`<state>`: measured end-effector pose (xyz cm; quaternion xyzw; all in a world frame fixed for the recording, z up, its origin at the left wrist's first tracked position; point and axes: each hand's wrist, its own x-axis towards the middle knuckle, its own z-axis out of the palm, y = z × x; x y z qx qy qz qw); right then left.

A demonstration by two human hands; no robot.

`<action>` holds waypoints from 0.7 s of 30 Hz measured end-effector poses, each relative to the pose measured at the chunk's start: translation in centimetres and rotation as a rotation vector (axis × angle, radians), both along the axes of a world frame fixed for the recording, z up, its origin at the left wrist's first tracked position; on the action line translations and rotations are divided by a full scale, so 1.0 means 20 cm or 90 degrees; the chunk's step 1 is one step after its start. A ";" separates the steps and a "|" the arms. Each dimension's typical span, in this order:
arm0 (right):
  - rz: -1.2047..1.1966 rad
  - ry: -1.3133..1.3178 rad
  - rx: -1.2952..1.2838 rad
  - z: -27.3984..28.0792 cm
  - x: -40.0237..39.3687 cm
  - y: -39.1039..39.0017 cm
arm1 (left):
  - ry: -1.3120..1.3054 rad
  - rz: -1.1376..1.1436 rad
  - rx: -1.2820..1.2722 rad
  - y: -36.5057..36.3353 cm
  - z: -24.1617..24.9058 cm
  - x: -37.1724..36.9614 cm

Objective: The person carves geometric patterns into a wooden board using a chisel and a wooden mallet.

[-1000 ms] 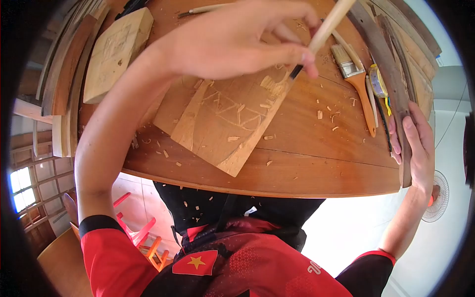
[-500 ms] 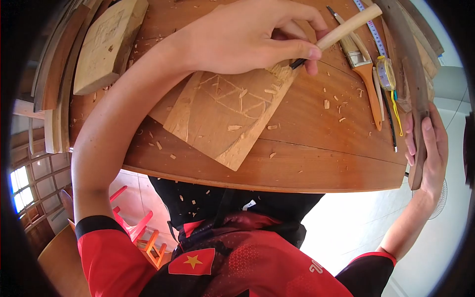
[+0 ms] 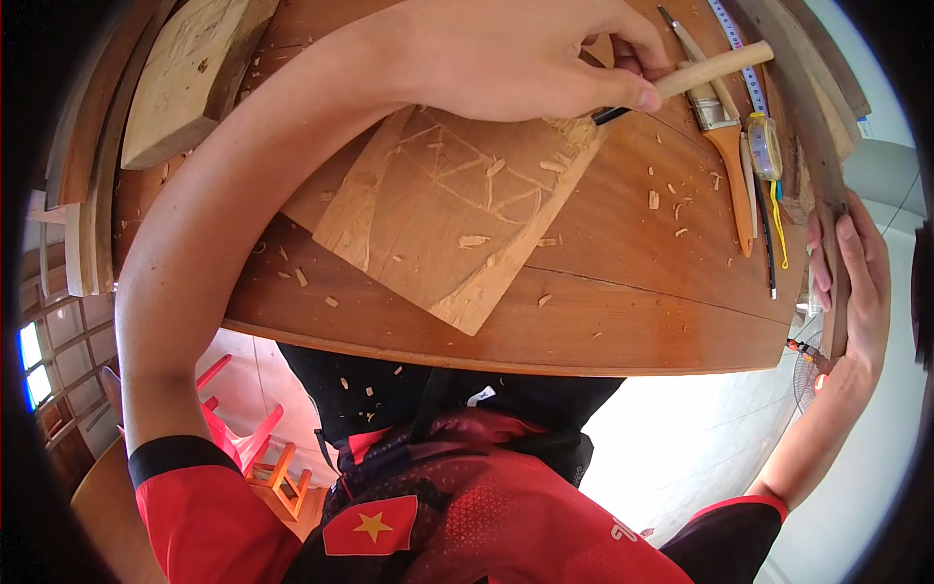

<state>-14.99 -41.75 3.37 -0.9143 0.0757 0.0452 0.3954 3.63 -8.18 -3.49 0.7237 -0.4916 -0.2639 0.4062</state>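
My left hand (image 3: 574, 63) reaches across from the left, closed around a chisel (image 3: 715, 74) with a pale round wooden handle. Its dark lower part shows just below my fingers, by the upper right edge of a wooden board (image 3: 428, 224). Carved lines form a pattern of triangles and curves on that board, and loose chips lie on it. At the table's right edge my right hand (image 3: 856, 282) is wrapped round the near end of a long, dark wooden strip (image 3: 835, 243). My left hand and forearm hide the far part of the carved board.
A paintbrush (image 3: 725, 156), a tape measure (image 3: 765, 146) and thin tools lie on the table (image 3: 623, 321) at right. A thick wood block (image 3: 185, 78) and planks (image 3: 92, 165) stand at left. Chips are scattered about. Below left are red and orange stools (image 3: 282, 484).
The view has shifted a little, with the board and tools appearing slightly more to the right. The chisel handle lies flatter, and both hands keep their holds.
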 end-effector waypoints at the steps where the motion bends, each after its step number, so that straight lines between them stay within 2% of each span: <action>1: -0.007 -0.002 -0.009 -0.01 0.00 0.02 | 0.007 0.025 0.036 -0.01 0.02 -0.01; 6: -0.001 0.038 0.028 -0.03 0.05 0.03 | -0.115 0.012 -0.058 0.07 0.05 -0.08; 9: -0.012 0.029 0.076 -0.05 0.06 0.07 | -0.023 -0.029 -0.046 0.06 0.04 0.00; 12: -0.034 0.012 0.048 -0.04 0.05 0.08 | 0.026 -0.023 -0.030 0.09 0.08 0.00; 16: -0.020 0.070 0.039 -0.02 0.00 0.05 | -0.056 0.020 0.002 0.07 0.08 -0.04; 19: -0.079 0.013 0.090 -0.07 -0.01 0.07 | -0.141 0.045 -0.024 0.09 0.07 -0.10; 21: -0.056 0.015 0.072 -0.08 -0.02 0.06 | -0.164 0.055 -0.054 0.09 0.04 -0.11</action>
